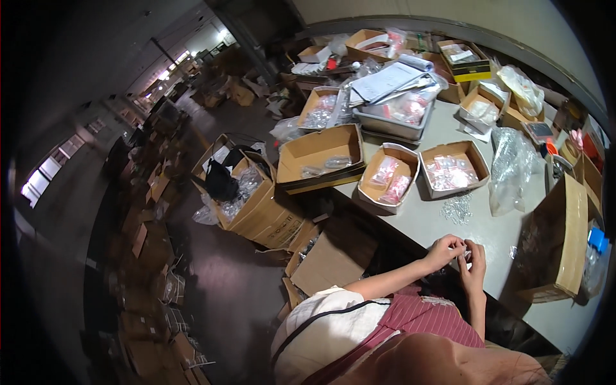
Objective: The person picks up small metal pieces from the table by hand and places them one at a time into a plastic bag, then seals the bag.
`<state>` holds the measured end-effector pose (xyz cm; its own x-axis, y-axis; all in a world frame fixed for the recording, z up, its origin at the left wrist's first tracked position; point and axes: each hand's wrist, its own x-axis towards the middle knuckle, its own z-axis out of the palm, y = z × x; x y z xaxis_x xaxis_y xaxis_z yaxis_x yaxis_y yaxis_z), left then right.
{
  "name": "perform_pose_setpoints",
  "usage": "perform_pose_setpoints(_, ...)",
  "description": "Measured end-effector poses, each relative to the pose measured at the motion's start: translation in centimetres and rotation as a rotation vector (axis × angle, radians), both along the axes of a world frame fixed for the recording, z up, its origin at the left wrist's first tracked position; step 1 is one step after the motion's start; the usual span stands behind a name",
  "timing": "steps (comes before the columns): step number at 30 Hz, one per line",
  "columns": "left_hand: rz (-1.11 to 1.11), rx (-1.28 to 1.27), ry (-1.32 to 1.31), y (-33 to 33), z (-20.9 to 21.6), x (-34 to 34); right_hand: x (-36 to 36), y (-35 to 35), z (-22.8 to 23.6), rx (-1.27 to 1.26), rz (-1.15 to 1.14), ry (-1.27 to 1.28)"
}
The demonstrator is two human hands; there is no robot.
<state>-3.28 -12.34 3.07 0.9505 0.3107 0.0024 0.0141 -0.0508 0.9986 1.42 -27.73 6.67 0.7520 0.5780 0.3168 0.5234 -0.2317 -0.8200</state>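
At the table's near edge, my left hand [444,253] and my right hand [473,267] meet with their fingertips pressed together. Something small and pale sits between them, too small to name. Just beyond my hands lies a loose pile of small shiny metal pieces [456,208]. Behind that pile stands an open carton [439,190] with small clear packets marked in red and white. To its left, a second open carton [370,193] holds similar packets. A crumpled clear plastic bag [510,173] lies to the right of the pile.
A large cardboard box [568,237] stands at the right on the white table [443,125]. Farther back, a grey tub [391,130] carries papers and bags. A long brown carton [321,151] sits at the table's left edge, and a full cardboard box [266,218] stands below it.
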Motion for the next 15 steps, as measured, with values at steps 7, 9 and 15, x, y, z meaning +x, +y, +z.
perform_pose_setpoints(7,0.063,0.175,-0.047,0.4,-0.8,-1.3,-1.4,1.1,0.1,-0.034,0.030,0.035)
perform_pose_setpoints(9,-0.005,0.096,0.065,0.6,-0.5,-1.7,-1.0,1.0,-1.1,-0.039,0.025,0.002)
perform_pose_setpoints(15,-0.168,-0.600,0.108,1.5,1.5,-4.0,-0.3,0.2,-2.3,0.374,0.122,0.725)
